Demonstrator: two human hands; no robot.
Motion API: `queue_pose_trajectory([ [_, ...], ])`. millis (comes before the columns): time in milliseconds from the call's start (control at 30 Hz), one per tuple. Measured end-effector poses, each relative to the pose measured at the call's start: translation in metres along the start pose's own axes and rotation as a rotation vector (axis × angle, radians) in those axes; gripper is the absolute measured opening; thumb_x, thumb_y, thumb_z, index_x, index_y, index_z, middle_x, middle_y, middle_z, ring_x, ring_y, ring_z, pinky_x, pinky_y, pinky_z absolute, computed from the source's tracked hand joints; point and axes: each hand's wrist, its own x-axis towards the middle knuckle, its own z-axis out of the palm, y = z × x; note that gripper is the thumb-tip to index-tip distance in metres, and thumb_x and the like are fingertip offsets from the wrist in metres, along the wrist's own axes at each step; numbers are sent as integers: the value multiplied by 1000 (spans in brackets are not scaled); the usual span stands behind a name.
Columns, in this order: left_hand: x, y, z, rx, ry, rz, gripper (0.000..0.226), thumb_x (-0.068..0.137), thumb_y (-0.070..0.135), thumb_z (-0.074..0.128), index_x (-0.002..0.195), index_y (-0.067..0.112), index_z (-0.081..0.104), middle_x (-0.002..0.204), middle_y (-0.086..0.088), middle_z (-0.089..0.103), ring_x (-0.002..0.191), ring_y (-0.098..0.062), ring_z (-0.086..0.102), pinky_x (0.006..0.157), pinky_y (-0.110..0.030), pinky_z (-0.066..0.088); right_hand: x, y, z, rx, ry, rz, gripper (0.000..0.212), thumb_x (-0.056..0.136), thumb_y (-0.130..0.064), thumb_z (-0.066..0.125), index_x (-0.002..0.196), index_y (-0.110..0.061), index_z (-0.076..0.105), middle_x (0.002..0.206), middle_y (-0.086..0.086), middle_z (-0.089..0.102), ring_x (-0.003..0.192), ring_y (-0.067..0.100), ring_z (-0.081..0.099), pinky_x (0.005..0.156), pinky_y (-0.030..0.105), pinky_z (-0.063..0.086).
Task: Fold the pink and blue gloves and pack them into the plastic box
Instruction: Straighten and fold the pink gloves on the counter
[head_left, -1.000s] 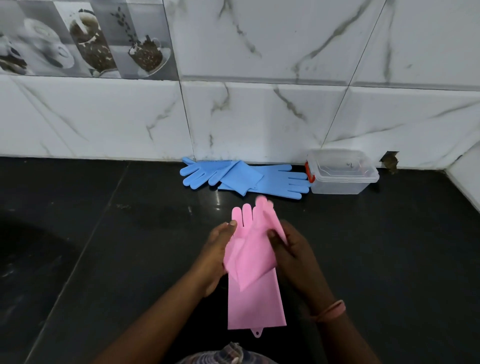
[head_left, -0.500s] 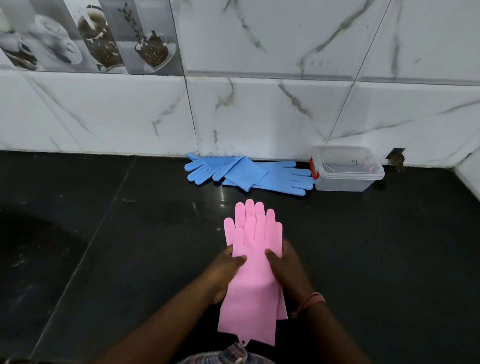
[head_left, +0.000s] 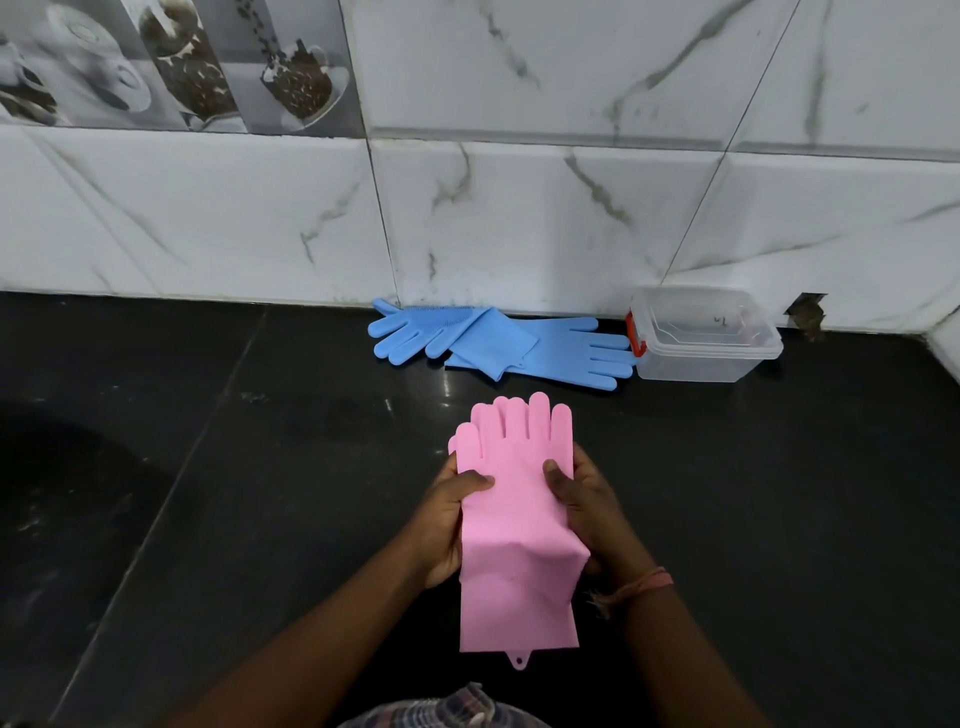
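Note:
The pink gloves (head_left: 517, 514) are stacked one on the other, fingers pointing away from me, cuffs hanging toward me. My left hand (head_left: 449, 512) grips their left edge and my right hand (head_left: 584, 506) grips their right edge, thumbs on top. Two blue gloves (head_left: 498, 338) lie flat by the wall, overlapping, one with fingers to the left and one with fingers to the right. The clear plastic box (head_left: 701, 338) with an orange latch stands just right of them, against the wall, and looks empty.
The black stone counter (head_left: 260, 467) runs to a white marble-tiled wall (head_left: 519, 208) at the back and right. A small dark hole (head_left: 805, 312) is in the wall beside the box.
One pink glove was held up crumpled above the other; now both are laid together, flat and aligned, with my hands at their sides. The blue gloves and box have not moved.

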Motion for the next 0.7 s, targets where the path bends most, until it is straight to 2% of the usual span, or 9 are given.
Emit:
queue_pose_trajectory([
  [67,6,2,2,101,63,-6,70,79,4,61,145,24,53,139,-16,65,127,-40,62,107,-59,50,7,3,2,-6,4,21,34,98,-27,63,128,-42,57,122,-18,71,107,8,72,74,23,60],
  [167,14,0,0,229,147,-13,82,74,9,62,152,30,43,143,-8,60,126,-32,62,99,-49,57,17,12,2,-34,17,49,39,99,-28,62,135,-40,53,133,-13,64,113,11,68,78,24,60],
  [233,15,-3,-2,300,180,2,80,81,8,64,153,32,40,147,-4,55,127,-27,59,100,-45,56,19,16,0,-62,17,67,44,98,-34,62,139,-44,50,136,-16,61,117,10,65,82,25,59],
  [333,22,0,-4,384,238,4,70,95,6,60,153,35,37,150,-1,51,128,-25,56,108,-51,51,26,13,-1,-86,15,64,38,94,-42,65,126,-59,54,130,-25,63,113,5,67,80,23,60],
  [400,27,3,-5,395,257,-14,69,96,7,60,155,34,36,150,-1,50,128,-25,55,110,-53,49,32,10,-1,-104,18,43,44,96,-41,64,136,-52,52,137,-21,61,119,7,65,93,32,59],
  [500,30,1,-6,366,265,-31,69,96,4,58,156,33,36,148,-1,53,129,-29,56,110,-56,48,39,11,-1,-143,19,48,55,101,-34,58,153,-35,40,151,-9,50,131,17,55,110,48,48],
  [567,31,-2,-8,365,264,-43,69,96,3,56,156,32,37,147,-2,54,128,-30,58,109,-57,50,42,13,-1,-177,44,63,55,103,-32,56,154,-32,38,152,-6,48,131,19,53,110,47,47],
  [700,35,1,-9,392,278,-51,62,97,4,54,152,32,42,142,-1,59,123,-26,62,105,-52,53,43,11,1,-228,77,79,54,102,-29,58,153,-29,40,149,-4,51,124,17,55,102,37,49],
])
